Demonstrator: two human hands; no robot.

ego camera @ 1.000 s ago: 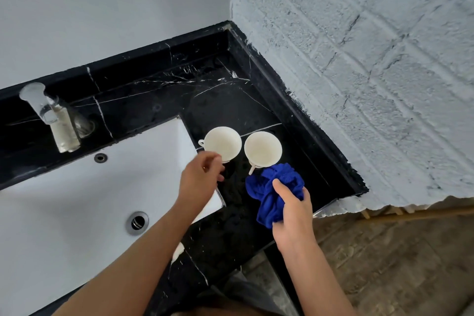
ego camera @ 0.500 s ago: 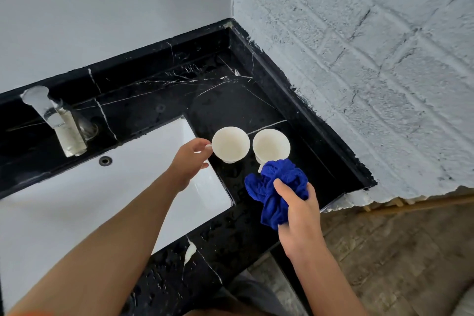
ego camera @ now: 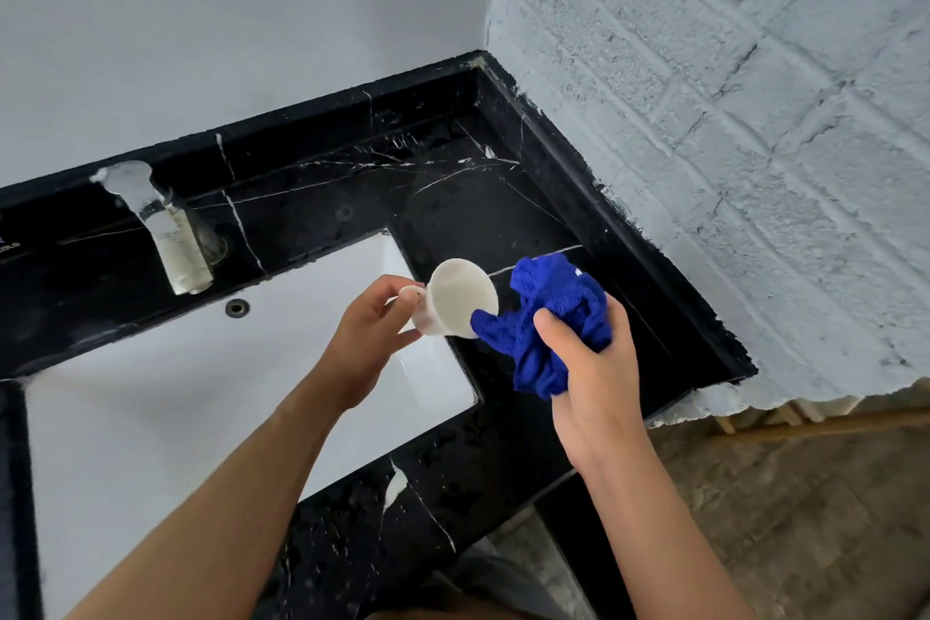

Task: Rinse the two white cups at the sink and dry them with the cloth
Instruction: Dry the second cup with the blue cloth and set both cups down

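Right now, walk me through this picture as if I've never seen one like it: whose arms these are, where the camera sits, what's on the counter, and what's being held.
No machine here: these are a person's two bare arms, filmed by a wide-angle camera worn on their head, looking down. The left hand holds a white cup by its handle, tilted over the edge of the white sink. The right hand grips a bunched blue cloth, touching the cup's rim. Around them lies a wet black marble counter with a tap. A second cup is not visible.

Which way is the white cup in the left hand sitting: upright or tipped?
Tipped. The white cup, held by its handle in the left hand, shows its round mouth turned sideways toward the blue cloth bunched in the right hand.
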